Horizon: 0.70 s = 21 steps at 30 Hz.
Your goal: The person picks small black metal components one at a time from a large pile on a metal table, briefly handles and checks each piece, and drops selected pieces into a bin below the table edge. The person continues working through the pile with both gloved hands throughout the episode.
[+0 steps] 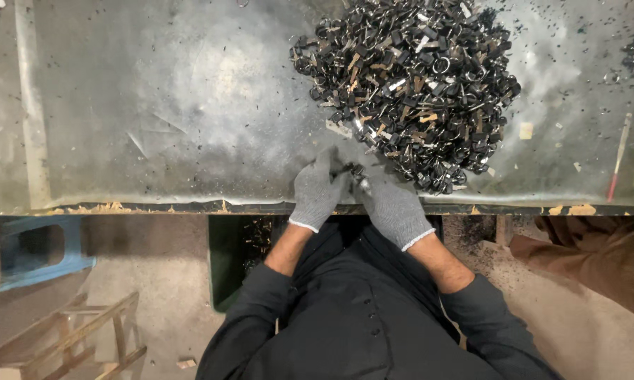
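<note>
A large heap of small black rings and metal parts (415, 84) lies on a grey worktable (176, 105), at the upper middle. Both my hands wear grey knit gloves and meet at the table's near edge, just below the heap. My left hand (318, 191) and my right hand (393, 204) pinch one small dark piece with a shiny bit (357, 173) between their fingertips. Exactly how each finger grips it is hidden by the gloves.
Black crumbs and specks litter the tabletop. A thin red-tipped stick (618, 158) lies at the right. Another person's brown sleeve (591, 257) shows at lower right. A dark green bin (236, 257) sits under the table edge, a blue stool (39, 250) and wooden frame (71, 338) at left.
</note>
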{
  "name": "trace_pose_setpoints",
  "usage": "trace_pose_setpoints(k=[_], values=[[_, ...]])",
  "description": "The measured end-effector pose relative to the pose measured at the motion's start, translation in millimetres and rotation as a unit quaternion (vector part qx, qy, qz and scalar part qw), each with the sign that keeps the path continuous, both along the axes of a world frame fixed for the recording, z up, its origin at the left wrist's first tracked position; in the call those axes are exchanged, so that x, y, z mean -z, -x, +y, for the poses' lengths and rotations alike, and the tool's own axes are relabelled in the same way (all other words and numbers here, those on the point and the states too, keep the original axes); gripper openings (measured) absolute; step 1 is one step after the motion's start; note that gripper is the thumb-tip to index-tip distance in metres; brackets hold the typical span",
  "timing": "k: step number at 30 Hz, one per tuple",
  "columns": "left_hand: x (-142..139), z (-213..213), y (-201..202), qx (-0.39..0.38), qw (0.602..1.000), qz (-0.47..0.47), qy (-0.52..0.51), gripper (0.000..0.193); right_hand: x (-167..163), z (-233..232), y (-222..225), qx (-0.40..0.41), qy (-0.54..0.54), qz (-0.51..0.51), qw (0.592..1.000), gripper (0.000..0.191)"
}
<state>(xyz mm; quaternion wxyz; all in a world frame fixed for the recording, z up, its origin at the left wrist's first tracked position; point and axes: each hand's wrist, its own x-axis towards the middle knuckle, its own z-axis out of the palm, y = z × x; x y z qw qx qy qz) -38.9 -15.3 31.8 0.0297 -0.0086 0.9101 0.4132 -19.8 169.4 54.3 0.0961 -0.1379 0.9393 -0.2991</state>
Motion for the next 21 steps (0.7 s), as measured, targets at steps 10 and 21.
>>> trace_pose_setpoints(k=[10, 21], values=[[-2, -11, -1, 0.068, 0.991, -0.032, 0.107, 0.034, 5, -10, 3, 0.010, -0.105, -0.081, 0.991, 0.040], [15, -15, -7, 0.109, 0.986, 0.111, 0.068, 0.015, 13, -13, 11, -0.021, -0.081, -0.113, 0.990, 0.019]])
